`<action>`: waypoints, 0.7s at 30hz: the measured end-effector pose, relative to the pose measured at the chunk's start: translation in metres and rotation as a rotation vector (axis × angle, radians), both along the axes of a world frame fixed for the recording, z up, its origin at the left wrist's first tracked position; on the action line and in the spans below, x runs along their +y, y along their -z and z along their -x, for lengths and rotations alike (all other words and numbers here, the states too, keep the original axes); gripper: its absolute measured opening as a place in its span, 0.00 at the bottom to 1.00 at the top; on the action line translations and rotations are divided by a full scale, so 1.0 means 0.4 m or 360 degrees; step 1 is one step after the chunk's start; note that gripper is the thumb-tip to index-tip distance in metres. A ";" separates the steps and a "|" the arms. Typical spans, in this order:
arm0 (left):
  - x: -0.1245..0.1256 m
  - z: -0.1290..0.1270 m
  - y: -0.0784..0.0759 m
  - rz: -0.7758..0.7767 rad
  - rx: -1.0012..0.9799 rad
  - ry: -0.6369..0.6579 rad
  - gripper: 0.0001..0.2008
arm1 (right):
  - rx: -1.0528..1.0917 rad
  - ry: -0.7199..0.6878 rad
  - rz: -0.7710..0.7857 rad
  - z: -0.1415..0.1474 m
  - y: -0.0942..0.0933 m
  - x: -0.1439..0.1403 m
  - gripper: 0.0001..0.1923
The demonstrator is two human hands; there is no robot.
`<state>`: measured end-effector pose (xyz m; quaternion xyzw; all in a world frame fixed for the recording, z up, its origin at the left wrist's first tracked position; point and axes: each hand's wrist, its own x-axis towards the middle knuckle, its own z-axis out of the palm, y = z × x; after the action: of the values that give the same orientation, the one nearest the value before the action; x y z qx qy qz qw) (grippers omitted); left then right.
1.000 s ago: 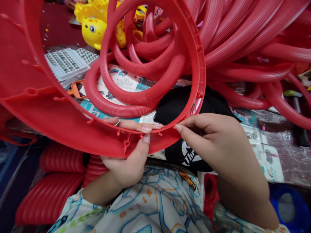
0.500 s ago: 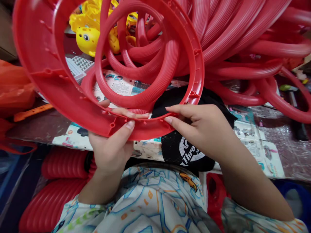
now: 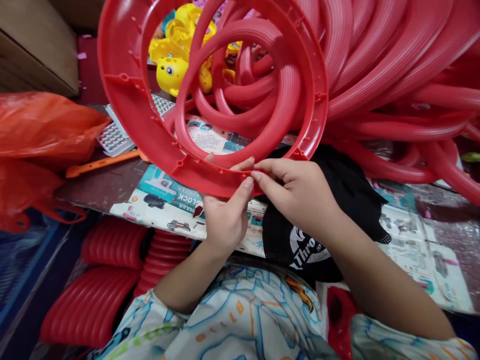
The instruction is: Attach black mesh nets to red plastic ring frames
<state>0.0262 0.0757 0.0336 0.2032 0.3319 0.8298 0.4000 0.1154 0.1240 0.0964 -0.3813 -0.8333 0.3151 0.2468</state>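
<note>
Two hands (image 3: 262, 205), one held red ring (image 3: 150, 130) — one yellow toy (image 3: 170, 75), one orange bag (image 3: 41, 130)

One camera only, worn on the person's head, looks forward and steeply down from close range. The person's own patterned shirt (image 3: 240, 315) fills the bottom edge, the table's near edge (image 3: 123, 212) crosses the middle, and piled red rings (image 3: 393, 65) crowd the top.

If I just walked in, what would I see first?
The big red ring held up in the middle, with the left hand and right hand pinching its lower edge. Behind it, a heap of red hoops fills the right side, and a yellow toy peeks through the ring at the top. An orange bag lies at the left.
</note>
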 end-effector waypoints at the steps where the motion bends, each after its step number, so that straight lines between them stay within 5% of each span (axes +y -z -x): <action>1: 0.005 -0.002 0.001 0.0004 -0.0009 -0.0068 0.30 | -0.0018 -0.0008 0.0020 0.000 0.001 -0.004 0.11; 9: 0.009 0.005 0.016 0.0063 0.0053 -0.0207 0.26 | -0.0113 0.0016 -0.0038 -0.008 0.006 -0.034 0.11; 17: 0.000 0.002 0.028 -0.0118 0.0264 -0.0207 0.21 | -0.0386 0.0028 -0.0800 -0.046 -0.003 -0.050 0.10; 21: 0.001 -0.003 0.026 -0.0074 0.0331 -0.0249 0.21 | -0.0451 0.0100 -0.0876 -0.055 -0.011 -0.044 0.09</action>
<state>0.0275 0.0760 0.0230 0.2708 0.3671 0.8404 0.2926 0.1375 0.1063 0.1008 -0.3660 -0.9012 0.0134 0.2317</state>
